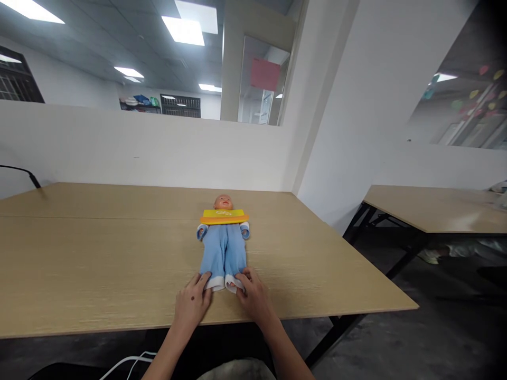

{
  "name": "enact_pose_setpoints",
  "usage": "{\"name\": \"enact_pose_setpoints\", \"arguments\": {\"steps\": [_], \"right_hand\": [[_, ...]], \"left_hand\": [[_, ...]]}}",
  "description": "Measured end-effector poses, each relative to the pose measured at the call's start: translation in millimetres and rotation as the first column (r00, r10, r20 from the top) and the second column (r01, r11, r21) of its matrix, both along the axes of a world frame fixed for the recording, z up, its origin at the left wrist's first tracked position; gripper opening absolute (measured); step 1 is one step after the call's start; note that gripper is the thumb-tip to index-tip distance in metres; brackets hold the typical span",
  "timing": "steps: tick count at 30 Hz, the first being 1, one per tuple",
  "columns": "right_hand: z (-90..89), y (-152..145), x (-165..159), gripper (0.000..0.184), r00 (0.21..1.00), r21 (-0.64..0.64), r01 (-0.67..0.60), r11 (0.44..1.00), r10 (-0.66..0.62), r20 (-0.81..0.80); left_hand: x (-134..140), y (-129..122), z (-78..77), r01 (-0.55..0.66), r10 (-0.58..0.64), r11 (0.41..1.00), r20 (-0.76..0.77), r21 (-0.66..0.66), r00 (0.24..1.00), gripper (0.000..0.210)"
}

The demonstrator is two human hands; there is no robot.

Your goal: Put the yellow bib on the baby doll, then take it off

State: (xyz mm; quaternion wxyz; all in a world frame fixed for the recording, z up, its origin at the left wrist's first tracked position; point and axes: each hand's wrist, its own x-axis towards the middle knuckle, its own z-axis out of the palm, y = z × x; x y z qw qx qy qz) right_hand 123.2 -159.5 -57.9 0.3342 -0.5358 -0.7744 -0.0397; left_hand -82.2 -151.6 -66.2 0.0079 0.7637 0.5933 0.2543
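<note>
A baby doll lies on its back on the wooden table, head toward the wall. Across its chest is a yellow bib with an orange lower edge. Light blue clothing with white cuffs covers its arms and legs; the blue trousers reach down toward me. My left hand is closed at the hem of one trouser leg, thumb and fingers pinching the cloth. At the other hem, my right hand pinches the white cuff, where a bit of the doll's foot shows.
The table runs to a white wall with windows above it. A second table stands to the right across a gap. A black cable shows at far left, and white cables hang near my lap.
</note>
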Motion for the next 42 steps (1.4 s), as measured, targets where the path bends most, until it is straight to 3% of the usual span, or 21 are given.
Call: {"name": "enact_pose_setpoints", "arguments": {"steps": [8,15,20,29,37,42], "right_hand": [[0.7,-2,1,0.042,0.999,0.003,-0.034,0.999,0.034,-0.040],[0.2,-2,1,0.050,0.998,0.017,-0.034,0.999,0.035,-0.061],[0.5,-3,1,0.044,0.996,0.029,-0.056,0.998,0.058,-0.070],[-3.0,-4,3,0.043,0.992,0.136,-0.053,0.989,0.068,-0.102],[5.2,-8,3,0.033,0.980,0.128,-0.112,0.985,0.131,-0.152],[10.5,-9,6,0.032,0.948,0.116,-0.094,0.989,0.125,-0.293]], "left_hand": [[-2,-8,-2.5,-0.072,0.071,0.997,0.074,0.018,0.995,0.028],[14,-7,4.2,0.096,-0.126,0.950,0.085,0.296,0.988,0.036],[31,-4,10.6,0.113,-0.150,0.911,0.062,0.396,0.987,0.027],[35,-9,1.7,0.104,-0.138,0.902,0.052,0.420,0.989,0.019],[33,-17,-8.6,0.092,-0.142,0.919,0.106,0.383,0.984,0.014],[19,-14,-9.2,-0.021,-0.042,0.937,0.172,0.349,0.984,0.019]]}}
